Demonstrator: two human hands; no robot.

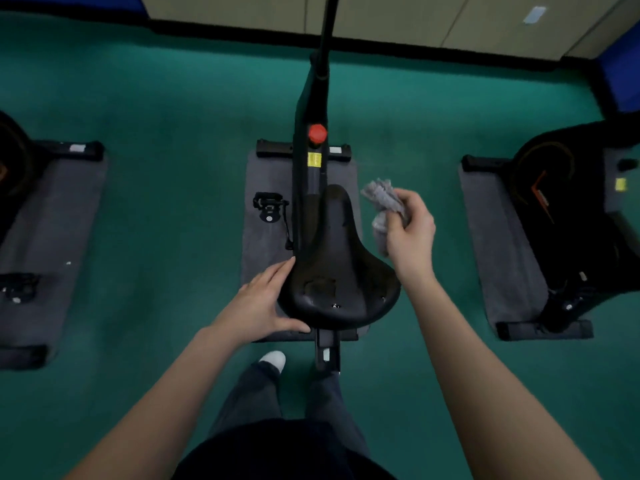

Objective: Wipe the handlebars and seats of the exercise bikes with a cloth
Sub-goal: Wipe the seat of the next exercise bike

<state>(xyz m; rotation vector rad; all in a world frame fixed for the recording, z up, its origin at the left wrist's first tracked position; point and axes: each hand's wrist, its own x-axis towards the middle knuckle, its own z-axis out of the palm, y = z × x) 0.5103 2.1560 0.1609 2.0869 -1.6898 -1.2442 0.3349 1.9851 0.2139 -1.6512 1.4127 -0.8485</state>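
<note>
**Left hand steadies seat, right hand holds cloth beside it**

Left hand (263,303): fingers straight and together, laid flat against the left edge of the seat (332,265), thumb spread out along the rear rim. A flat touch, with no finger curled round the seat. Right hand (410,226): fingers curled tight round a bunched grey cloth (384,202), which sticks out above and below the fist. The cloth is in the air just right of the seat's narrow front half; can't tell if it touches the seat edge. Both forearms are bare and reach in from the bottom corners.

The seat is black, wide end toward the person, nose pointing away, with a faint square mark near the back. It belongs to the middle bike (311,109), a black frame running away toward the wall, with a red knob (317,133) and a yellow label (314,160) just ahead of the seat's nose. A black pedal (268,206) shows left of the frame. The bike stands on a grey mat (263,251) on the green floor (173,116).

The person stands right behind the seat in dark trousers, one white shoe (273,361) showing. A second bike (14,161) sits at the far left and a third bike (571,202) at the right, each on its own grey mat, well apart from the middle one. Handlebars are out of frame.
</note>
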